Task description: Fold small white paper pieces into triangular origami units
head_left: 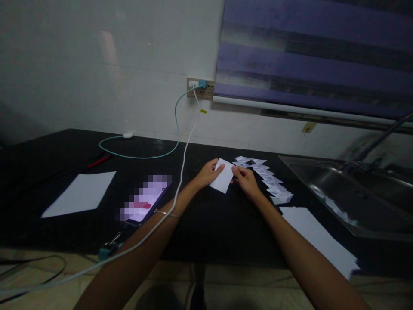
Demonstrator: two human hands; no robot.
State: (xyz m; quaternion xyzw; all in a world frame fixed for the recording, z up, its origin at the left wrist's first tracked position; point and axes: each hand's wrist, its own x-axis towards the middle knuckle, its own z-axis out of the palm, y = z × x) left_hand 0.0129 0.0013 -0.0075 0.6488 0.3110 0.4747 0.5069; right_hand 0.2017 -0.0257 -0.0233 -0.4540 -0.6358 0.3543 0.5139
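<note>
Folded papers (272, 179): row made, right of centre
Grip: left hand (207, 173) and right hand (246, 179) pinched on small paper (223, 177), mid-frame
White sheets (316, 234): flat, unused, lower right

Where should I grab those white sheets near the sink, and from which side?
I'd pinch the white sheets at the near corner, thumb on top, coming from the front right. They lie flat, but that end seems to reach the front edge of the black counter, so it should lift easily. The right forearm hides part of their left side.
</note>
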